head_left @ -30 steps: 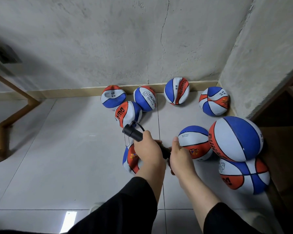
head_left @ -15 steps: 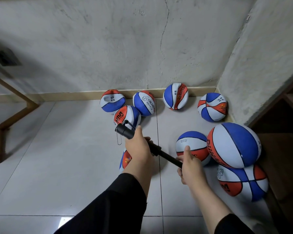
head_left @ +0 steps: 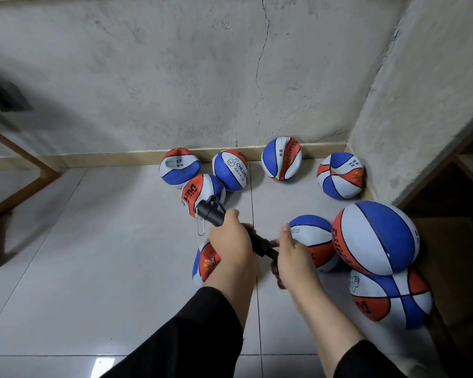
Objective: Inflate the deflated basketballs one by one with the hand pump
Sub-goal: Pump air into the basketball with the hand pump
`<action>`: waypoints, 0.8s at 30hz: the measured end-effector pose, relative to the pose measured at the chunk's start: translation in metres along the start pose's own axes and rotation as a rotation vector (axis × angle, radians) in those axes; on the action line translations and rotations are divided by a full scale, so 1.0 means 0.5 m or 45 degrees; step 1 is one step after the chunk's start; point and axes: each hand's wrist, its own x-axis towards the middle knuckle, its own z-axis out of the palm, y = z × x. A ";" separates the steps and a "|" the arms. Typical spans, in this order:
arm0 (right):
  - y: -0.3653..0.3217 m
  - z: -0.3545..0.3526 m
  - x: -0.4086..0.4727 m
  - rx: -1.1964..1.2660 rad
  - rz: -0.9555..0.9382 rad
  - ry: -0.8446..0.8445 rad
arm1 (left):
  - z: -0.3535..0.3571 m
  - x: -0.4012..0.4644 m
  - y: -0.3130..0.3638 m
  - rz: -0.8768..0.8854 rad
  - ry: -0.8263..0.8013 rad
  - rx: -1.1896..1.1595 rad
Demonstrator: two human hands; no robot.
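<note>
Tiled floor by a cracked wall: the left hand point(head_left: 231, 242) grips the hand pump point(head_left: 210, 214) barrel, the right hand point(head_left: 291, 257) clasps its handle — the rod, drawn out half a second ago, is nearly pushed home. Another stroke goes into the basketball point(head_left: 205, 264) beneath the left wrist — still inflating.

Black hand pump point(head_left: 210, 212) tilted above deflated red-white-blue basketball point(head_left: 204, 264) on floor.
</note>
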 end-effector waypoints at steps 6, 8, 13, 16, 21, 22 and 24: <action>0.044 -0.021 0.002 0.078 0.121 0.055 | -0.014 0.030 0.007 0.021 0.047 -0.004; 0.040 -0.014 0.002 0.009 0.067 0.073 | -0.010 0.018 -0.007 -0.003 0.058 -0.012; 0.022 0.006 0.007 -0.203 -0.090 0.068 | 0.000 -0.030 -0.032 -0.017 0.071 -0.063; 0.020 0.012 0.007 -0.155 -0.035 0.077 | 0.006 -0.038 -0.033 -0.021 0.061 -0.064; 0.007 -0.003 0.006 -0.033 -0.077 0.069 | 0.010 -0.008 -0.013 0.004 0.059 0.022; 0.009 -0.009 0.006 -0.002 -0.077 0.073 | 0.008 0.000 -0.008 0.015 0.073 0.013; 0.019 -0.025 0.006 0.046 -0.023 0.103 | 0.003 0.015 -0.001 0.027 0.099 -0.009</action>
